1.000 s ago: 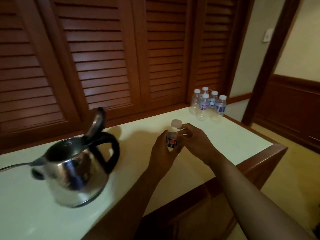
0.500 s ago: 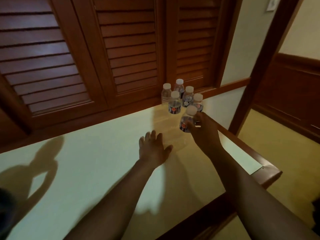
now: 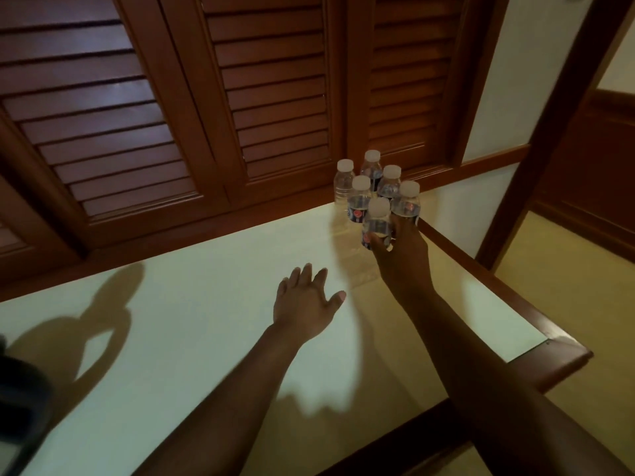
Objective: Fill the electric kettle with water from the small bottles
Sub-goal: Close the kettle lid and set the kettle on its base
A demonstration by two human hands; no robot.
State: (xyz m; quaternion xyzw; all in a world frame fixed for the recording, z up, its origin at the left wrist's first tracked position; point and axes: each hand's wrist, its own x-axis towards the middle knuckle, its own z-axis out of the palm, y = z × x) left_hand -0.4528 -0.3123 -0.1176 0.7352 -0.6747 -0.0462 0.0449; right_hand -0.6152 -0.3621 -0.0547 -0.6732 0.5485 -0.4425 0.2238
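Small bottles: six, capped, clustered; right hand (image 3: 403,255) grips the nearest bottle (image 3: 378,223). Left hand (image 3: 304,304) spread, holding nothing. Pale tabletop (image 3: 206,304); louvred wooden doors (image 3: 257,97) behind.

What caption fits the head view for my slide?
Right hand grips a capped small bottle beside five others on the table; left hand open.

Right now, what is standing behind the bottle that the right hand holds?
Behind the held bottle in the right hand stand five capped small bottles, then the louvered wooden doors. The lower parts of the nearest two are covered.
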